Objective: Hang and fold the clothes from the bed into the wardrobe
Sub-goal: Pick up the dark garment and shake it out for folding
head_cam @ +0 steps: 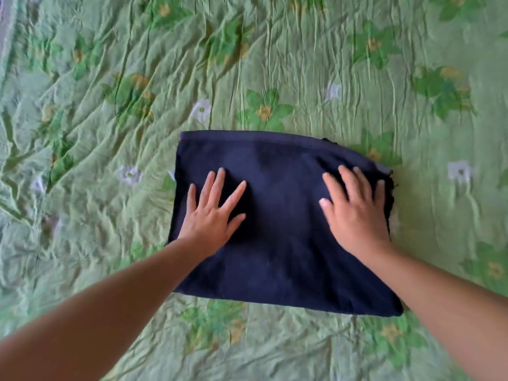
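Bed under a wrinkled green floral sheet; a folded navy garment lies flat on it.

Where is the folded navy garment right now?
In the head view the folded navy garment lies flat on the green floral bedspread, centre and slightly right, with the left hand and right hand resting flat on it.

My left hand and right hand cover the cloth under them, and its folds hide the inner layers, so I cannot tell what garment it is. A white scrap at its left edge is too small to name. My forearms are cut off at the lower corners. The cover runs past every edge, blurred toward the corners.
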A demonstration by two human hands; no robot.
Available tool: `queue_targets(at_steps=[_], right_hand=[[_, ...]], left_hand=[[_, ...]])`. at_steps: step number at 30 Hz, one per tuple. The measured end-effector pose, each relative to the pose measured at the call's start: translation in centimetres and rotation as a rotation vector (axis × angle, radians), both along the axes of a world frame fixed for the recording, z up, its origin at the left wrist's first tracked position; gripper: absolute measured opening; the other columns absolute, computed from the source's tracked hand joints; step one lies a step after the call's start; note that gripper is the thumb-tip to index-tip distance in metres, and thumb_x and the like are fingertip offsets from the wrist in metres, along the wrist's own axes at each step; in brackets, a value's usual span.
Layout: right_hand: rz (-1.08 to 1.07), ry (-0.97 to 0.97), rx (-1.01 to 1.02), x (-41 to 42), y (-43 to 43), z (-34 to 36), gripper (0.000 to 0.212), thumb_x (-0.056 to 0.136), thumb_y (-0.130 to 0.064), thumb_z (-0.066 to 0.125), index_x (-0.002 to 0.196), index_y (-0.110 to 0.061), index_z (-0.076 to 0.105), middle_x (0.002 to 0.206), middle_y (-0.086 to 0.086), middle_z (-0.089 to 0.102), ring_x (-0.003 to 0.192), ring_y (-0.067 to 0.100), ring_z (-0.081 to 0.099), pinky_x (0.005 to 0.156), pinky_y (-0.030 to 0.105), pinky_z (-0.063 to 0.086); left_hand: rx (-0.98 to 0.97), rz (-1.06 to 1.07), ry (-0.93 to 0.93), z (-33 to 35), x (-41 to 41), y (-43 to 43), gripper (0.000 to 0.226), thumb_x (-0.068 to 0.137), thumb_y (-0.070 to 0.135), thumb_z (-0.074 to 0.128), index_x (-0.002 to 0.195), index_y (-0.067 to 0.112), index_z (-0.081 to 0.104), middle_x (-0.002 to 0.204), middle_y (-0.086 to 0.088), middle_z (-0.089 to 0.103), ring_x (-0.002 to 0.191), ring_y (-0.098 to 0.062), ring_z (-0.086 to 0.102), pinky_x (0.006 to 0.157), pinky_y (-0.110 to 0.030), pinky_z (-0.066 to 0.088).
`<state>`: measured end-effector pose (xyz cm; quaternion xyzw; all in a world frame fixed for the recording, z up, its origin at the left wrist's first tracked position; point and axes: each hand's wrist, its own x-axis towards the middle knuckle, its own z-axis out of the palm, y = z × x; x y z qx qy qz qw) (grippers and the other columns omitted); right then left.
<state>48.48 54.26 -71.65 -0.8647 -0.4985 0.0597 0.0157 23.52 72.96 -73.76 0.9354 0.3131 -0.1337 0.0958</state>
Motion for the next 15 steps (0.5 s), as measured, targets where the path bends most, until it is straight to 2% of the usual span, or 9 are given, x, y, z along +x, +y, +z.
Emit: queue_targets(at_steps=[2,4,7,9,12,15], right_hand=[[-0.156,-0.043,0.052,2.0,-0.3,-0.3,0.049,0.101,-0.026,0.054,0.148,-0.014,0.046,0.150,0.019,0.043,0.132,0.042,0.045,0.103,0.066,0.036],[-0.257,-0.002,0.040,4.2,0.7,0.1,0.048,0.097,-0.020,0.058,0.144,-0.014,0.049,0.138,0.020,0.050,0.118,0.044,0.049,0.088,0.060,0.046],[-0.213,0.000,-0.042,5.7,1.9,1.2,0.032,0.090,-0.015,0.065,0.120,-0.009,0.060,0.116,0.019,0.059,0.106,0.043,0.053,0.080,0.054,0.047],[-0.158,0.009,-0.021,6.4,2.6,2.2,0.020,0.088,-0.016,0.065,0.106,-0.007,0.060,0.103,0.018,0.061,0.099,0.041,0.055,0.076,0.050,0.046],[-0.222,0.044,0.090,8.3,4.0,3.6,0.018,0.089,-0.015,0.065,0.100,-0.006,0.055,0.095,0.020,0.061,0.093,0.043,0.058,0.068,0.046,0.046],[-0.231,-0.039,0.052,10.1,4.6,3.7,0.027,0.092,-0.023,0.068,0.101,-0.007,0.049,0.088,0.022,0.063,0.085,0.042,0.061,0.068,0.047,0.048]], left_hand=[[-0.017,0.063,0.016,-1.1,-0.4,-0.1,0.069,0.098,0.062,0.030,0.158,0.043,0.001,0.168,-0.009,-0.010,0.154,-0.028,-0.009,0.121,-0.061,0.005],[-0.004,0.065,0.021,-1.5,-0.2,-0.1,0.069,0.097,0.063,0.027,0.158,0.043,0.001,0.168,-0.009,-0.010,0.154,-0.028,-0.010,0.121,-0.061,0.003],[-0.015,0.055,0.022,-1.4,-0.2,0.0,0.069,0.097,0.063,0.027,0.158,0.044,0.001,0.168,-0.009,-0.010,0.154,-0.028,-0.010,0.121,-0.061,0.004],[-0.031,0.052,0.029,-0.9,-0.3,0.4,0.069,0.097,0.063,0.030,0.157,0.045,0.000,0.168,-0.008,-0.010,0.155,-0.027,-0.009,0.121,-0.060,0.007],[-0.049,0.035,0.063,-0.4,-0.3,0.9,0.071,0.097,0.063,0.029,0.155,0.048,-0.008,0.167,-0.005,-0.013,0.154,-0.025,-0.011,0.121,-0.059,0.010],[-0.043,0.015,0.070,-0.3,-0.4,1.1,0.070,0.098,0.063,0.027,0.155,0.047,-0.011,0.167,-0.006,-0.017,0.154,-0.026,-0.012,0.121,-0.059,0.010]])
